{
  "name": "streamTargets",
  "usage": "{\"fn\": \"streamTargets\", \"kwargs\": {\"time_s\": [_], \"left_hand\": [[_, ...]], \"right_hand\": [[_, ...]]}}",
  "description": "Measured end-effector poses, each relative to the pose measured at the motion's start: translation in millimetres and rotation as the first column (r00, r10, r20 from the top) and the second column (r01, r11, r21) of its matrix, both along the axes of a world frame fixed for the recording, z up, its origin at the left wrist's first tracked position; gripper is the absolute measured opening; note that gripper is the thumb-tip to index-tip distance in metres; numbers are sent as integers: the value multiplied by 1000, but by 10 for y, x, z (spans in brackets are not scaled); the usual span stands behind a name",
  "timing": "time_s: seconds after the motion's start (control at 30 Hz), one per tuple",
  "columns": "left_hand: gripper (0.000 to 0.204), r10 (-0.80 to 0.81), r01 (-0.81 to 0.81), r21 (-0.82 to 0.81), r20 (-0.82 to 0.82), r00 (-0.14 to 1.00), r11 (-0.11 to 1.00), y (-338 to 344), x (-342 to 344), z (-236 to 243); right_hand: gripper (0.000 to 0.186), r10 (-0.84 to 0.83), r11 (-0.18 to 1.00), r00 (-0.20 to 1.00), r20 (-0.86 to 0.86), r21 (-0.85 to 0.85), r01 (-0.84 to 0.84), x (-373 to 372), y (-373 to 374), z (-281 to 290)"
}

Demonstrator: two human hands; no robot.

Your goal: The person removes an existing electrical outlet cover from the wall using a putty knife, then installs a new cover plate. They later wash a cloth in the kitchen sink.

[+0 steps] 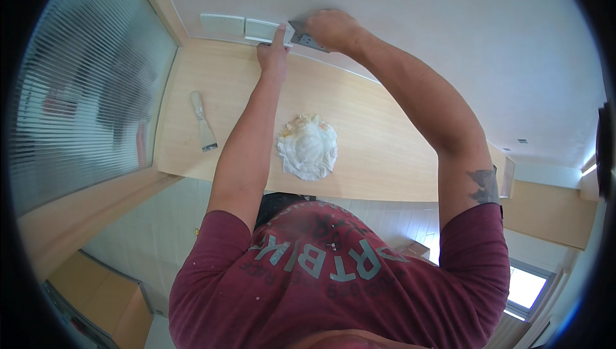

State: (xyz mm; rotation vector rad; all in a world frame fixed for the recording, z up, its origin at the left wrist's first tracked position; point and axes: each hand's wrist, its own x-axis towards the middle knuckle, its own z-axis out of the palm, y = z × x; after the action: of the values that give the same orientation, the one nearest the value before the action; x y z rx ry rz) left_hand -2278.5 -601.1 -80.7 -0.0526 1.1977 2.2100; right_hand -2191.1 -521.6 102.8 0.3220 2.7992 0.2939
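My left hand (273,59) reaches up to the wall, its thumb over the front of a white wall plate (264,30) and its fingers curled below the plate's lower edge. Just to the right is my right hand (330,30), closed around a thin grey blade (297,26) whose handle is hidden in the fist. Under that hand a grey socket (309,41) with small holes shows in part. Another white wall plate (222,25) sits to the left in the same row. Whether the blade touches the held plate I cannot tell.
A light wood counter (366,137) runs along the wall below. On it lie a putty knife (203,122) with a pale handle, at the left, and a heap of white putty (308,147) on a crumpled sheet. Ribbed glass (90,92) in a wooden frame borders the left side.
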Motion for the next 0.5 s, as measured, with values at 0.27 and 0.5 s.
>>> {"fn": "streamTargets", "kwargs": {"time_s": [0.27,0.5], "left_hand": [[37,-67,67,40,0,998,997,-45,-4,-154],[39,-185,190,73,-71,980,979,-637,353,-375]], "right_hand": [[15,-22,1000,999,-35,-8,22,-20,63,-52],[24,-8,1000,1000,-2,-30,8,184,-60,-36]]}}
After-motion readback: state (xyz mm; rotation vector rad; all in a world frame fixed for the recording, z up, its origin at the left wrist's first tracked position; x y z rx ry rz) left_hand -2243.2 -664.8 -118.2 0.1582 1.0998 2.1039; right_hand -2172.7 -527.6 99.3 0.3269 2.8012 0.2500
